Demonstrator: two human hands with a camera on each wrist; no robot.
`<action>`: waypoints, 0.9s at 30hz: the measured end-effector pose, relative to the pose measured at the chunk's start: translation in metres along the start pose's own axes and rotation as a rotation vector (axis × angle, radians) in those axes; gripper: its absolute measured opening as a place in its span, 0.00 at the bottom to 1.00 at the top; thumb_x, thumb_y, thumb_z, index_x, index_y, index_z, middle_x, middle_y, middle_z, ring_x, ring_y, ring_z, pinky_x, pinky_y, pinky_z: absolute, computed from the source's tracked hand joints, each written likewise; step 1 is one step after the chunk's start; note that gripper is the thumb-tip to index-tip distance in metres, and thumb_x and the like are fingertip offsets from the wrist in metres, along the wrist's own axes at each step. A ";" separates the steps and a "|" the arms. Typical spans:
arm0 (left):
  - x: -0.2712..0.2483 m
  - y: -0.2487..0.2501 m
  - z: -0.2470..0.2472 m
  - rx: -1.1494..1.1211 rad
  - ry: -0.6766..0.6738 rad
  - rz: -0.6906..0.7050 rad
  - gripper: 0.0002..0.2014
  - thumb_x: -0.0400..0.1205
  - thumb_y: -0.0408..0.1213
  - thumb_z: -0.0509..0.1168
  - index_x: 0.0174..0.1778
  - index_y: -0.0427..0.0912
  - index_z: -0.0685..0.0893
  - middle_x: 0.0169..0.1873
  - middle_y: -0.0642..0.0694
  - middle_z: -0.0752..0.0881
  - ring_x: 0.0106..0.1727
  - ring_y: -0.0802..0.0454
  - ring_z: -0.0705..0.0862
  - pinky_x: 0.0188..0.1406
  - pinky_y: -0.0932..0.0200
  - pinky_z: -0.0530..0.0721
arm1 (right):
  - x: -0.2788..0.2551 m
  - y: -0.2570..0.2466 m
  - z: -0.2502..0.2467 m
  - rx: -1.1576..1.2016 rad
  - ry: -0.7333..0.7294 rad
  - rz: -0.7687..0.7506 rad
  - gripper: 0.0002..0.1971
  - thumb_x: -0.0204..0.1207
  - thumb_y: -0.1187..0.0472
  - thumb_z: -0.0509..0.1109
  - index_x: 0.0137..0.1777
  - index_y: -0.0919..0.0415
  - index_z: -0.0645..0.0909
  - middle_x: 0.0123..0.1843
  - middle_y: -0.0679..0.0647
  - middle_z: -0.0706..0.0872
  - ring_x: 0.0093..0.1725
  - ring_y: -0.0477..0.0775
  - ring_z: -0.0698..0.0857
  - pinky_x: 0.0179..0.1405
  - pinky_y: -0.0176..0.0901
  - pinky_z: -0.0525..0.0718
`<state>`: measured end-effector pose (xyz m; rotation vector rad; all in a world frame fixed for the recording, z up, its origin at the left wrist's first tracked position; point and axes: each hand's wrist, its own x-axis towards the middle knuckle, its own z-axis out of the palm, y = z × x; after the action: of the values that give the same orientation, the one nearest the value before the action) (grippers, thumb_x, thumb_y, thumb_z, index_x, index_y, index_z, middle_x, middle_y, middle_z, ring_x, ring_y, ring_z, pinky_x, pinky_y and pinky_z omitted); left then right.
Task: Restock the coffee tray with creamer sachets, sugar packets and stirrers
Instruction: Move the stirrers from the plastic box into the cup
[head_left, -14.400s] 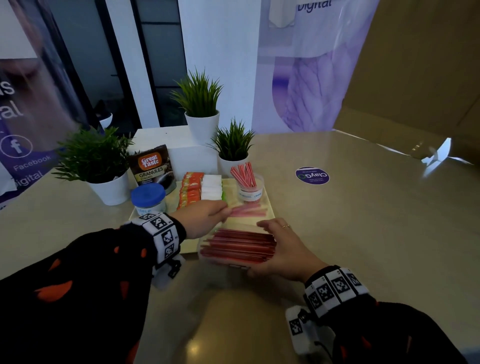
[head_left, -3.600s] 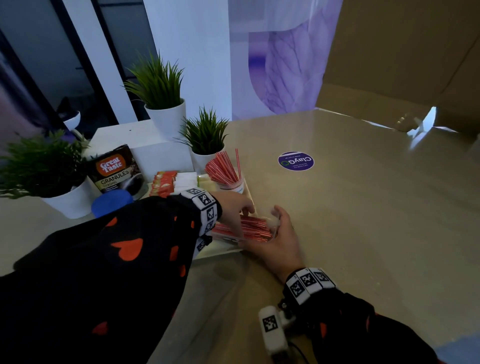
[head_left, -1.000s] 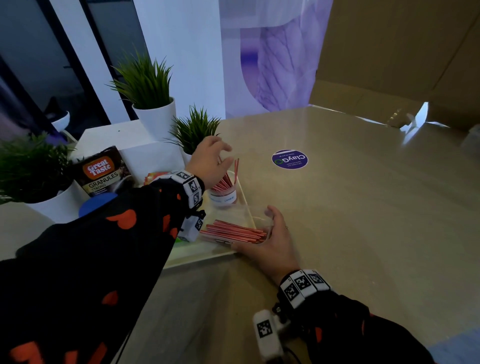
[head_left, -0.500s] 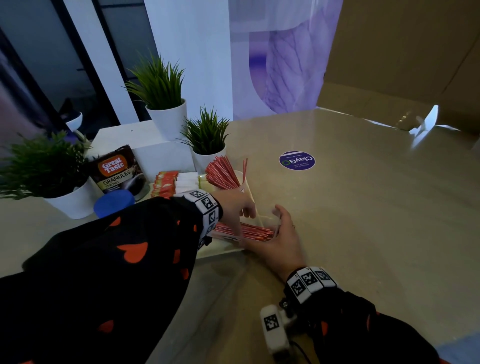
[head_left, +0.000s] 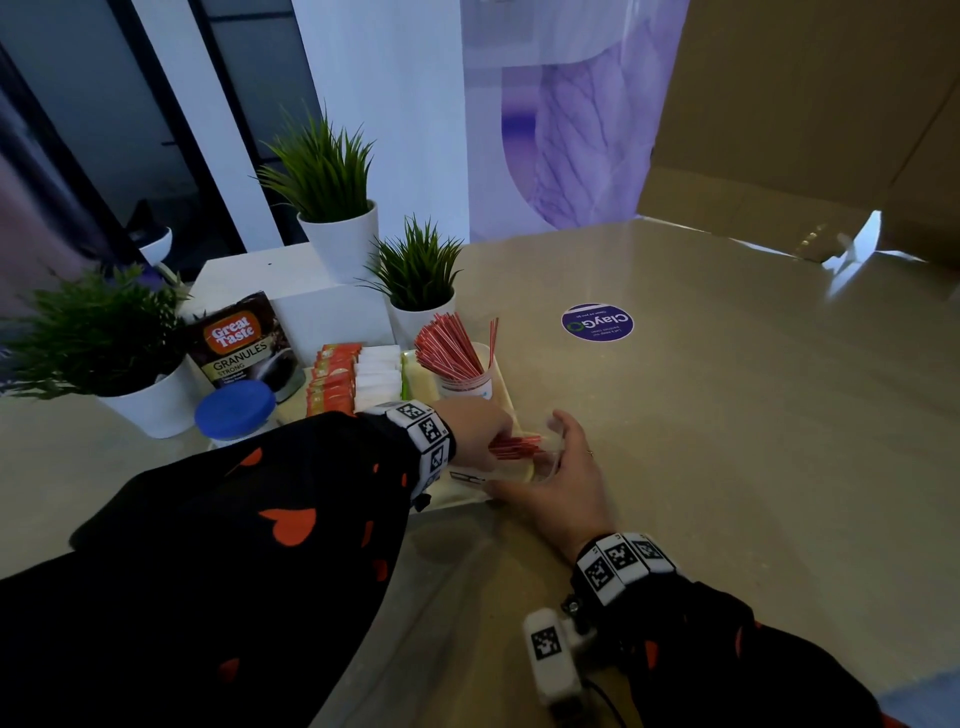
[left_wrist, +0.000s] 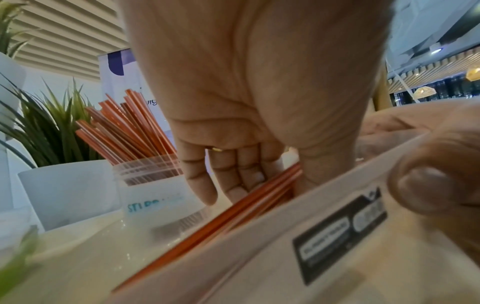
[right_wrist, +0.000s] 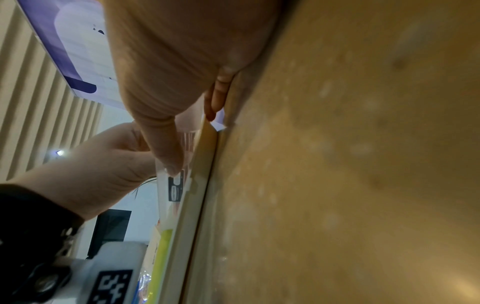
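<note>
The left hand (head_left: 480, 431) reaches into a clear plastic container (head_left: 540, 465) that sits at the near right corner of the coffee tray (head_left: 506, 387), and its thumb and fingers pinch a small bundle of red stirrers (head_left: 514, 446) lying inside — the left wrist view shows the fingers (left_wrist: 233, 174) curved down onto the bundle, thumb on the other side. The right hand (head_left: 563, 480) holds the container from the right, thumb (left_wrist: 428, 185) pressed on its near wall beside a black label (left_wrist: 340, 232) and the other fingers curled round the far side; the heel of this hand rests on the tan table (head_left: 753, 441).

Just behind the container stands a small clear cup (head_left: 464, 385) packed with red stirrers (head_left: 449, 345) that fan up and to the left, one stick leaning apart to the right. Left of the cup, on the tray, lie a row of white packets (head_left: 378, 371) and beside them a row of orange sachets (head_left: 332, 376).

Off the tray to the left are a jar with a blue lid (head_left: 235, 408) and a pouch of Great Taste coffee granules (head_left: 241, 343). Three potted plants in white pots (head_left: 340, 244) stand behind — one on a white block. A round purple sticker (head_left: 597, 322) lies on the table further right.
</note>
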<state>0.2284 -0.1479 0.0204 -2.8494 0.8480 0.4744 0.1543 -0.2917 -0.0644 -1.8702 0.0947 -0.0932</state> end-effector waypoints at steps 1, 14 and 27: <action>0.001 0.000 0.002 -0.001 -0.008 -0.004 0.13 0.82 0.44 0.68 0.61 0.46 0.82 0.52 0.48 0.87 0.50 0.48 0.84 0.53 0.53 0.85 | 0.000 -0.001 0.000 0.002 -0.003 0.002 0.64 0.48 0.43 0.91 0.84 0.40 0.58 0.82 0.41 0.71 0.69 0.49 0.81 0.70 0.54 0.84; -0.002 -0.002 -0.003 -0.380 0.116 -0.058 0.09 0.90 0.39 0.53 0.64 0.46 0.70 0.48 0.41 0.85 0.49 0.43 0.85 0.52 0.47 0.85 | 0.001 0.000 0.001 0.008 0.001 0.004 0.65 0.47 0.46 0.92 0.84 0.41 0.58 0.82 0.39 0.71 0.63 0.48 0.83 0.64 0.52 0.86; -0.003 -0.026 -0.081 -1.192 0.789 -0.118 0.08 0.91 0.35 0.55 0.60 0.40 0.79 0.43 0.46 0.86 0.51 0.51 0.88 0.56 0.55 0.83 | 0.000 0.004 0.002 0.020 0.006 0.001 0.67 0.44 0.41 0.91 0.85 0.40 0.57 0.82 0.41 0.71 0.71 0.51 0.80 0.69 0.56 0.85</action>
<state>0.2615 -0.1414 0.0985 -4.2822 0.5156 -0.3807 0.1548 -0.2911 -0.0684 -1.8500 0.0979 -0.0988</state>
